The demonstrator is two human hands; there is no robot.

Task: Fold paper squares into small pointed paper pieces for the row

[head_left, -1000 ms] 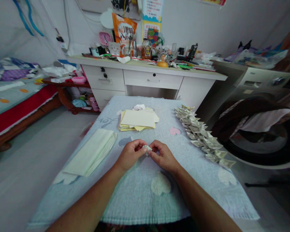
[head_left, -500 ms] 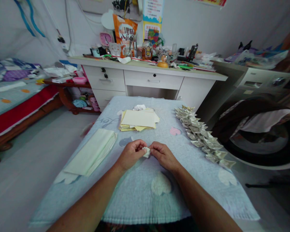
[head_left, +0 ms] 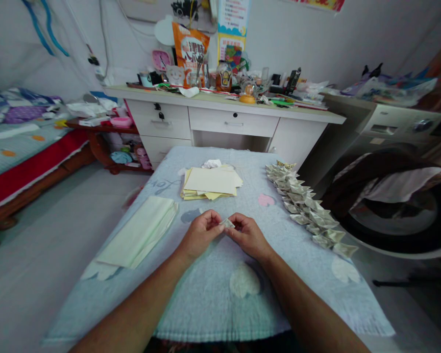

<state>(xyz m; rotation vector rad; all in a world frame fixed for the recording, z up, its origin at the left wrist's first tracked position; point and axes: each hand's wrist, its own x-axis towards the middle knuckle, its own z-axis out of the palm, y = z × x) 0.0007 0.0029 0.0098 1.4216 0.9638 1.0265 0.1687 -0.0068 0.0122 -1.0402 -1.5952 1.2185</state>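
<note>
Between my fingertips is a small folded piece of paper (head_left: pixel 227 223), now a flat triangle with its point upward. My left hand (head_left: pixel 203 233) pinches its left side, and my right hand (head_left: pixel 248 236) grips its right side. Both hands are just above the blue cloth-covered table (head_left: pixel 206 299). Beyond them lies a stack of white and yellow paper sheets (head_left: pixel 212 180). Rows of folded paper boats (head_left: pixel 305 203) stand along the table's right side. To the left rests a folded pale green cloth or large sheet (head_left: pixel 137 233).
A crumpled white tissue (head_left: pixel 211 163) sits behind the paper stack. Past the table is a white desk (head_left: pixel 231 120) crowded with jars, a snack bag (head_left: pixel 191 49) and a pink clock (head_left: pixel 160 59). A washing machine (head_left: pixel 397 122) with its door open stands right; a bed (head_left: pixel 18 162) is left.
The folded paper has turned from a small square-like shape to a triangle with its point up. My right hand's fingers have shifted along its right side.
</note>
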